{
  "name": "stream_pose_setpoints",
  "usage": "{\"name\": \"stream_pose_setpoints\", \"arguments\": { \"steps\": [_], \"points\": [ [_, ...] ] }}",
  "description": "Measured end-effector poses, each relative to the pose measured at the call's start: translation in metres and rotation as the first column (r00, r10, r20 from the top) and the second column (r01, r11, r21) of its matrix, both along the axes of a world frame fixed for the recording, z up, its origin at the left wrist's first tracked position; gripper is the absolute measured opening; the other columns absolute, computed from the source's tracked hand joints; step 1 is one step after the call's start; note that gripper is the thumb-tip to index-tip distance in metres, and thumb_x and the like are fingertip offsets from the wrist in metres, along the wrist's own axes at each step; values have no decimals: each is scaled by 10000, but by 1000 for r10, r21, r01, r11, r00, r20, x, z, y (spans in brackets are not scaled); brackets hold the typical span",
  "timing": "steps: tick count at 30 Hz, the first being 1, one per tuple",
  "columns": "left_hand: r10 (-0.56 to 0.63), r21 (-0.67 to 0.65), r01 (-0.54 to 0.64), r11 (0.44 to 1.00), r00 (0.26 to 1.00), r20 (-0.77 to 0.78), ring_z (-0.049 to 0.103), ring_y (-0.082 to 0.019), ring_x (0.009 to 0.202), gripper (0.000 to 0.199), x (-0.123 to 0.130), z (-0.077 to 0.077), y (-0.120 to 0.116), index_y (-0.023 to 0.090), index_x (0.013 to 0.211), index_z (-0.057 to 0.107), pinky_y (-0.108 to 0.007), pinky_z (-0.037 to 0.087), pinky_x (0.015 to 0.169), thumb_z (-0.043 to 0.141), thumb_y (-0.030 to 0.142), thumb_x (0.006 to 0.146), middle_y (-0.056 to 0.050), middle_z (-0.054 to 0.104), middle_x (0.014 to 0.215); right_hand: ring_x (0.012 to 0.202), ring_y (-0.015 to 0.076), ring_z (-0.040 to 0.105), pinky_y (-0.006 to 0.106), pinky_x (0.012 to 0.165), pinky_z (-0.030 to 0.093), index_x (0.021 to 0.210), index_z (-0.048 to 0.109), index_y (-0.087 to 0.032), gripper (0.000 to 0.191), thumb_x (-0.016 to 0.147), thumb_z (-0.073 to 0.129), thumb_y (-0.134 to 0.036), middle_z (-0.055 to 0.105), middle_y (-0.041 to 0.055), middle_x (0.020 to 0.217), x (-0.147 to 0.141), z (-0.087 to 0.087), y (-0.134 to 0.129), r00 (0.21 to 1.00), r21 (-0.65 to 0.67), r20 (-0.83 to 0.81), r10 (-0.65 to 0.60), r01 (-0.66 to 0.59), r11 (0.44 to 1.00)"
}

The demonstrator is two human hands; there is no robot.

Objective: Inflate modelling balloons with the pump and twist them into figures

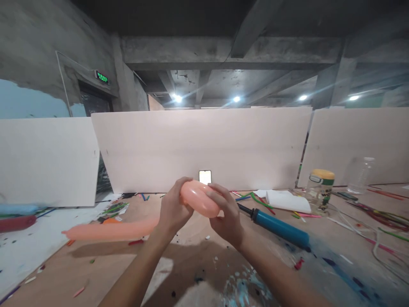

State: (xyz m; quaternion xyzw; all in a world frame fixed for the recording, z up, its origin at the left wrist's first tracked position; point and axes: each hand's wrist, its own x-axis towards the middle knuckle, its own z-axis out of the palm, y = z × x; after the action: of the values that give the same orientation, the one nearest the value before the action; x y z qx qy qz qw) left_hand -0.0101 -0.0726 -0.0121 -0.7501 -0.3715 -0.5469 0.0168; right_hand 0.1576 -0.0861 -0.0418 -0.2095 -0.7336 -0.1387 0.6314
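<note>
An inflated orange-pink balloon [200, 198] is held up between both hands above the middle of the table. Around its left end the fingers of my left hand [175, 207] are wrapped. My right hand [226, 213] grips the right end, with its fingers over the top and front. A long part of an orange-pink balloon [111, 230] stretches out to the left, behind my left forearm; whether it joins the held part is hidden. Beyond the hands a phone [205, 177] with a bright screen stands upright against the white board.
A blue hand pump [281, 228] lies right of my right hand. Behind it are a white roll [287, 201], a yellow-lidded jar [321, 189] and a clear bottle [361, 175]. Uninflated balloons [380, 213] lie at the right. A red balloon [17, 223] is far left. White boards [204, 145] stand behind.
</note>
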Motion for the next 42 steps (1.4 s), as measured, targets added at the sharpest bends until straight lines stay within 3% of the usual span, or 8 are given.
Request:
{"name": "stream_pose_setpoints", "arguments": {
  "steps": [3, 7, 13, 16, 20, 26, 33, 42],
  "points": [
    [-78, 263, 83, 961, 997, -30, 547, -212, 1115, 542, -13, -3, 10, 253, 1180, 417, -345, 477, 872, 534, 71, 683, -75, 563, 1227, 1147, 278, 488, 464, 912, 418, 1163, 501, -262, 535, 656, 482, -91, 473, 92, 1288, -1, 4, -8, 984, -84, 13, 177, -176, 981],
    [-91, 415, 152, 897, 982, -165, 547, -202, 1125, 454, -21, -6, 16, 261, 1131, 421, -318, 505, 811, 521, 64, 734, -103, 531, 1272, 912, 218, 577, 386, 795, 459, 943, 589, -215, 263, 762, 402, -187, 624, 63, 970, 4, 27, -17, 937, -364, -181, 299, -346, 865],
    [19, 17, -17, 1000, 995, -96, 623, -201, 946, 570, -5, -3, 1, 251, 1213, 362, -300, 497, 728, 575, 171, 690, -79, 596, 1159, 666, 147, 531, 280, 590, 422, 913, 639, -224, 174, 798, 562, -329, 651, 25, 831, 21, 54, -19, 986, -706, 54, 159, -75, 704],
    [171, -145, -180, 973, 982, -76, 626, -187, 743, 384, 2, 3, -7, 232, 1040, 470, -285, 462, 632, 568, 204, 669, -19, 641, 940, 681, 156, 551, 297, 610, 439, 939, 639, -220, 211, 835, 512, -353, 658, 31, 824, 26, 51, -14, 985, -743, 8, 175, -111, 660],
    [301, -64, -319, 946, 933, -196, 611, -208, 782, 195, 6, 11, -15, 225, 891, 537, -290, 409, 632, 532, 194, 699, -18, 632, 923, 810, 190, 591, 322, 669, 468, 1102, 576, -248, 355, 794, 557, -422, 648, 51, 975, 19, 44, -15, 986, -781, -52, 160, -139, 609],
    [103, -151, -128, 980, 981, -161, 597, -179, 780, 130, 5, 15, -20, 229, 883, 573, -278, 418, 652, 551, 277, 763, -5, 650, 904, 752, 182, 558, 301, 644, 427, 900, 618, -204, 211, 723, 584, -313, 622, 30, 849, 9, 46, -22, 999, -712, -37, -33, -3, 703],
    [-173, -179, 139, 974, 966, -191, 574, -175, 830, 196, 1, 23, -21, 221, 974, 590, -298, 438, 725, 533, 292, 800, -39, 626, 929, 581, 137, 459, 253, 515, 369, 685, 497, -184, 203, 775, 428, -352, 512, -10, 636, 17, 49, -8, 906, -743, -418, 63, -381, 550],
    [-28, -256, -35, 966, 971, -237, 536, -149, 623, 185, -9, 27, -20, 218, 853, 573, -264, 387, 580, 431, 337, 834, 7, 623, 727, 903, 231, 585, 375, 702, 530, 904, 545, -207, 193, 756, 554, -330, 606, 56, 939, 53, 52, 11, 689, -597, -723, 53, -660, 456]
  ]
}}
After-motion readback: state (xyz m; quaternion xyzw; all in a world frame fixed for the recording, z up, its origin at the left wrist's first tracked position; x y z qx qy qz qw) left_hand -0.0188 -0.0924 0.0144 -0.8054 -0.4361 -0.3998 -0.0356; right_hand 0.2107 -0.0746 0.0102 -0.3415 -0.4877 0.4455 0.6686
